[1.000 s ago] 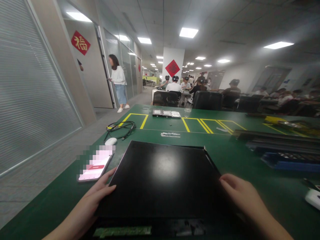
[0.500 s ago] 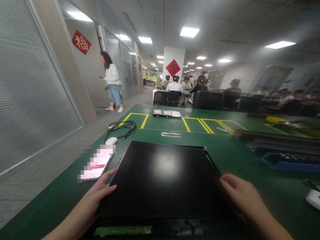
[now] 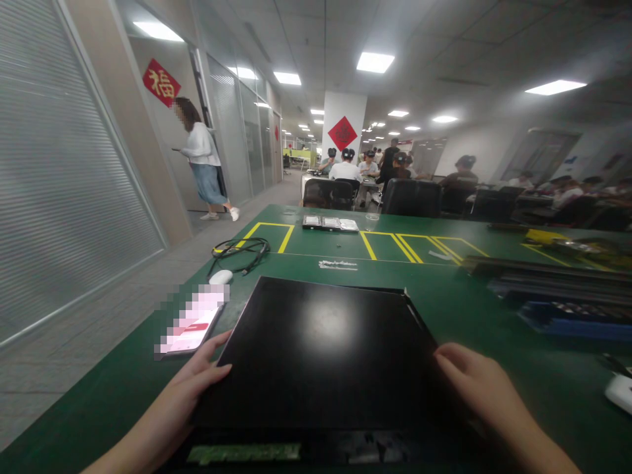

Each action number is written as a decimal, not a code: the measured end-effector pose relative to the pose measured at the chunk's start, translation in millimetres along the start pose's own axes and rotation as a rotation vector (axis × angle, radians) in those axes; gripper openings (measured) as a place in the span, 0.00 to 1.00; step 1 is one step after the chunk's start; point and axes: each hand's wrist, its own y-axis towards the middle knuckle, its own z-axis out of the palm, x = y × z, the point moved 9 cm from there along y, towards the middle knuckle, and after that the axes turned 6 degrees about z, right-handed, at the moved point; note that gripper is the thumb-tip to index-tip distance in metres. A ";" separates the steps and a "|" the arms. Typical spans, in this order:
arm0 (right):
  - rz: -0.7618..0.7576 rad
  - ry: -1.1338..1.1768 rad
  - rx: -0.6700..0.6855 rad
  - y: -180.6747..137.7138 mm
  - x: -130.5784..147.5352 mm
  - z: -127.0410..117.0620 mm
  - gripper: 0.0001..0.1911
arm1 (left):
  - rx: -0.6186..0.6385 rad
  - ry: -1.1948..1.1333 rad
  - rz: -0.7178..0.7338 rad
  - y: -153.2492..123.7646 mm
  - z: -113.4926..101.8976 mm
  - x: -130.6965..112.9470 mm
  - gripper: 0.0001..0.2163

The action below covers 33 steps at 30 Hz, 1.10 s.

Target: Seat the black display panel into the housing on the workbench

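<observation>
A wide, flat black electronics case (image 3: 296, 368) with a smooth, shiny top lies on the green table before me. Along its near side a strip of green circuit board (image 3: 244, 453) shows. My left hand (image 3: 197, 372) grips the left edge, thumb on top and fingers along the side. At the right edge, my right hand (image 3: 469, 375) is closed on the case, its fingertips partly hidden. A phone (image 3: 192, 326) with a lit, blurred-out screen rests just beyond my left hand.
Farther left are a white mouse (image 3: 220, 277) and a coiled black cable (image 3: 241, 253). Three hard drives (image 3: 330, 224) sit at the table's far edge. Blue and black parts (image 3: 567, 322) lie to the right, near a white object (image 3: 619, 393). A person (image 3: 200, 155) walks by the door.
The person at the left has stepped farther left toward the doorway. A person in dark clothing now stands higher in the background. My hands and the case stay put.
</observation>
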 end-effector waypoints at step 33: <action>-0.011 -0.031 -0.007 3.4 -3.9 2.6 0.19 | 0.022 -0.012 0.013 3.0 -1.7 5.5 0.47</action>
